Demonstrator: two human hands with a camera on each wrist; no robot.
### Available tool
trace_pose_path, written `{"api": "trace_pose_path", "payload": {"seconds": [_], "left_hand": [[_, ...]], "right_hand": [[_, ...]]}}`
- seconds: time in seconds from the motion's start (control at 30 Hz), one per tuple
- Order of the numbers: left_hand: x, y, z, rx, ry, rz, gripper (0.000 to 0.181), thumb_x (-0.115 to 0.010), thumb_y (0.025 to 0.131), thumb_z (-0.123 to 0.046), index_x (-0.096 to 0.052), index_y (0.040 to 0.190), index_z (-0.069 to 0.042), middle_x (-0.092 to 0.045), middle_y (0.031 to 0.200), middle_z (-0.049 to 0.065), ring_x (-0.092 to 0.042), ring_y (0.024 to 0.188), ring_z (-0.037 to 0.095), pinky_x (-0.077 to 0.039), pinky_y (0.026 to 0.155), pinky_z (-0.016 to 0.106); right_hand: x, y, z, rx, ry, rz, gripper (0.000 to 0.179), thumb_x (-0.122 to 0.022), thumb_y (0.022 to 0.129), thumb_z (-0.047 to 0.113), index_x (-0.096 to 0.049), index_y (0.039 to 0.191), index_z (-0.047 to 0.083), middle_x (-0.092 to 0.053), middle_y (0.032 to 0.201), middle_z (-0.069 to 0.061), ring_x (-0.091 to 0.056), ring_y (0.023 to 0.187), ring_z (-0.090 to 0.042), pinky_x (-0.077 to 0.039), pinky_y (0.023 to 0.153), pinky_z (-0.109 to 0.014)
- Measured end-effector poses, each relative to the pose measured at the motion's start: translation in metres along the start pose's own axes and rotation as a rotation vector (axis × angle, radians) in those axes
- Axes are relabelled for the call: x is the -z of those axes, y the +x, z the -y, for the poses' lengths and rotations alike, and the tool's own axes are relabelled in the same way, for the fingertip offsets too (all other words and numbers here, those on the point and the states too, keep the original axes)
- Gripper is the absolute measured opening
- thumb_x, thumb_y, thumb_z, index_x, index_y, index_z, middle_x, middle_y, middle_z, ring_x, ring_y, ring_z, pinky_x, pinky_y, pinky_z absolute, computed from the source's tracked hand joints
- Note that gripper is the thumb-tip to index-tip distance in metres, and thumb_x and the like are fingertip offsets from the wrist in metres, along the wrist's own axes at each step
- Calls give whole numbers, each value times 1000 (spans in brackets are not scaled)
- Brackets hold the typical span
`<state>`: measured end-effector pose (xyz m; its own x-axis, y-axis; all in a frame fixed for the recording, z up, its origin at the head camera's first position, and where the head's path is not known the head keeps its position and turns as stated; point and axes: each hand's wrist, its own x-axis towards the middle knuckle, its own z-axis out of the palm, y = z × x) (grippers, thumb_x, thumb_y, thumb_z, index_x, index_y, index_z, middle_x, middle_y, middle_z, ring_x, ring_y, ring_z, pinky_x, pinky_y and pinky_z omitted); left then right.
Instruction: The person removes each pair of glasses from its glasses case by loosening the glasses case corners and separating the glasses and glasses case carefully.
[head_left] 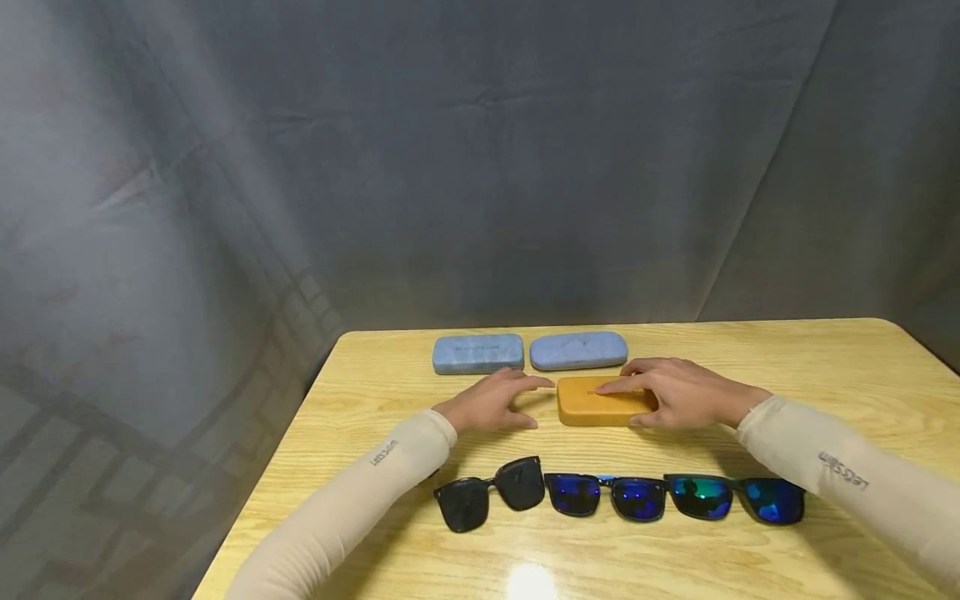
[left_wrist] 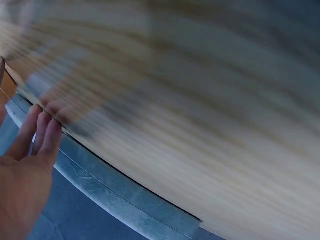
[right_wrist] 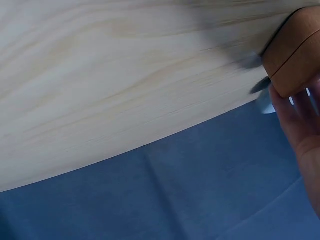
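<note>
An orange glasses case, closed, lies on the table in the head view. My right hand grips its right end, thumb at the front edge and one finger reaching over the lid. In the right wrist view, fingers of that hand lie against the end of the case. Just off the case's left end is my left hand, holding nothing, thumb and fingers spread apart. The left wrist view shows this hand with fingertips down by the tabletop, beside a grey-blue glasses case.
Behind the orange case, the grey-blue case and a lavender glasses case lie side by side. Along the front sit black sunglasses, blue-lensed sunglasses and green-blue-lensed sunglasses. A grey curtain hangs behind the wooden table.
</note>
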<state>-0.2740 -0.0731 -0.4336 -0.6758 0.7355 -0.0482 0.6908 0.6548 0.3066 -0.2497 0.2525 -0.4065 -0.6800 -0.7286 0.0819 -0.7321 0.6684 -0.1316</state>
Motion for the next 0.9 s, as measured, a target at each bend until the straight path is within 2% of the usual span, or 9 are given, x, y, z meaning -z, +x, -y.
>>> {"api": "trace_pose_path", "payload": {"seconds": [0.17, 0.33, 0.53, 0.67, 0.9], "left_hand": [[2, -3, 1, -19, 15, -4, 51, -69, 93, -42, -56, 139, -25, -58, 140, -1, -50, 134, 24, -38, 115, 43], [-1, -4, 0, -43, 56, -24, 33, -68, 94, -39, -68, 121, -20, -60, 136, 2, -52, 131, 22, -36, 116, 38], [-3, -8, -2, -32, 50, -30, 28, -68, 94, -37, -71, 116, -19, -58, 139, 5, -51, 131, 23, -39, 114, 38], [-2, -10, -2, -34, 36, -39, 26, -69, 94, -35, -71, 113, -18, -59, 137, 5, -52, 129, 24, -39, 114, 39], [-3, -12, 1, -41, 44, -55, 16, -70, 93, -34, -70, 101, -20, -59, 135, 4, -53, 128, 23, -42, 111, 38]], "right_hand": [[2, -21, -13, -24, -9, -30, 56, -79, 84, 30, -61, 136, 35, -66, 118, -1, -55, 83, -5, -45, 67, -26], [7, -41, -28, -81, -24, -22, 56, -80, 83, 30, -62, 136, 35, -66, 128, -11, -60, 83, -8, -46, 67, -28], [11, -62, -45, -170, -3, -27, 58, -82, 81, 27, -63, 135, 33, -62, 135, -22, -68, 103, -34, -51, 75, -42], [10, -66, -53, -209, 28, -43, 58, -82, 80, 22, -64, 134, 30, -59, 137, -25, -63, 113, -46, -53, 80, -53], [11, -59, -63, -216, 83, -46, 56, -79, 82, 15, -63, 136, 22, -53, 140, -31, -57, 119, -53, -50, 89, -63]]}}
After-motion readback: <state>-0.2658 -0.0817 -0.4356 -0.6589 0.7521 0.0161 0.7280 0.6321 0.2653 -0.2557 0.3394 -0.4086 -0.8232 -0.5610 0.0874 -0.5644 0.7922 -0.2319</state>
